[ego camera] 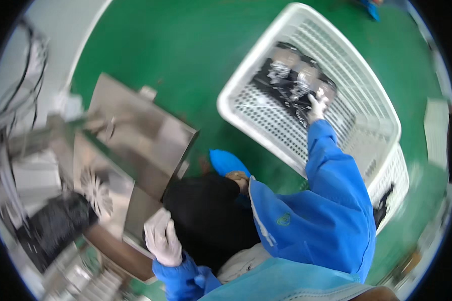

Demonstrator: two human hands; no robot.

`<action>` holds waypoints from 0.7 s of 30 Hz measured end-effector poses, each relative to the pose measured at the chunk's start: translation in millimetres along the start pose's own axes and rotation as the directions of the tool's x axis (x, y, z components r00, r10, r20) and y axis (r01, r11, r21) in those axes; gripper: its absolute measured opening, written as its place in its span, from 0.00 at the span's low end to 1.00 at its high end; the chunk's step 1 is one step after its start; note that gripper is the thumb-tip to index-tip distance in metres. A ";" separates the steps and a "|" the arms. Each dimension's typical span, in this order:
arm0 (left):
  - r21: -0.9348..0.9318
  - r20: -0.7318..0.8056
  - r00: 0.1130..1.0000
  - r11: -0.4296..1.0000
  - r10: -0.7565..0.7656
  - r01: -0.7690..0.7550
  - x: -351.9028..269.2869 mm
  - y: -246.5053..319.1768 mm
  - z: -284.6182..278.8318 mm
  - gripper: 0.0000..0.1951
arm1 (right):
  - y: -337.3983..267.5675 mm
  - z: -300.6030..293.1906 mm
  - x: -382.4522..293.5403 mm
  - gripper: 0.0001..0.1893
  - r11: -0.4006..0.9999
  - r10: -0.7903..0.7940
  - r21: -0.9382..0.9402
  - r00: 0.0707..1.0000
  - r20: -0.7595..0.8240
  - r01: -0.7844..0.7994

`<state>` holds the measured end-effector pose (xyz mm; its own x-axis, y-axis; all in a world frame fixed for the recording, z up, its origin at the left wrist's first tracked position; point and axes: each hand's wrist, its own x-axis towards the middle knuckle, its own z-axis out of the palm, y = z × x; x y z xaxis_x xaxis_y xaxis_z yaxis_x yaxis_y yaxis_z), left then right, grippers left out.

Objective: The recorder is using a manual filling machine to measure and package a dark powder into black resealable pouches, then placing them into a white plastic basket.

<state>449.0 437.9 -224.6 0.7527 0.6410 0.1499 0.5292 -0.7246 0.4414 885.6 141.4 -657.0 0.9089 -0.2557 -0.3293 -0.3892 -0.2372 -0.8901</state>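
Observation:
My right hand (pixel 318 107), in a white glove, reaches down into a white perforated plastic basket (pixel 263 129). Its fingers are at the nearest of several shiny black plastic packages (pixel 282 84), which lie side by side with pale, crinkled patches on top. Blur hides whether the fingers grip that package. My left hand (pixel 162 237), also gloved in white, has bent fingers beside the edge of a stainless-steel machine housing (pixel 137 235). Whether it holds anything does not show.
A second white basket (pixel 393 188) sits under or beside the first, with something black at its side. An open steel lid (pixel 143 120) stands at left. Beyond are a black bag-like bundle (pixel 58 227) and hanging cables (pixel 26 75). A blue shoe cover (pixel 228 162) is on the green floor (pixel 165 45).

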 end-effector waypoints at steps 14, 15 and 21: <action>-0.511 -0.586 0.065 0.431 -0.808 0.744 -321.8 -76.4 -85.1 0.15 | -260.5 2.0 -195.4 0.28 0.980 -0.200 0.188 0.457 0.867 0.073; -0.443 -0.646 0.022 0.398 -0.763 0.804 -390.3 -95.8 -74.3 0.16 | -277.5 4.1 -232.4 0.27 0.972 -0.236 0.216 0.400 0.885 0.096; -0.266 -0.226 0.003 0.065 -0.974 0.962 -477.0 -81.7 7.7 0.23 | -310.9 12.3 -359.7 0.25 0.940 -0.313 0.318 -0.057 0.948 0.125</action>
<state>49.6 189.4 -338.9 -0.6015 0.7651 -0.2299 0.6542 0.6369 0.4079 681.5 318.6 -265.7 0.2119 0.9773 -0.0017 -0.2049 0.0427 -0.9779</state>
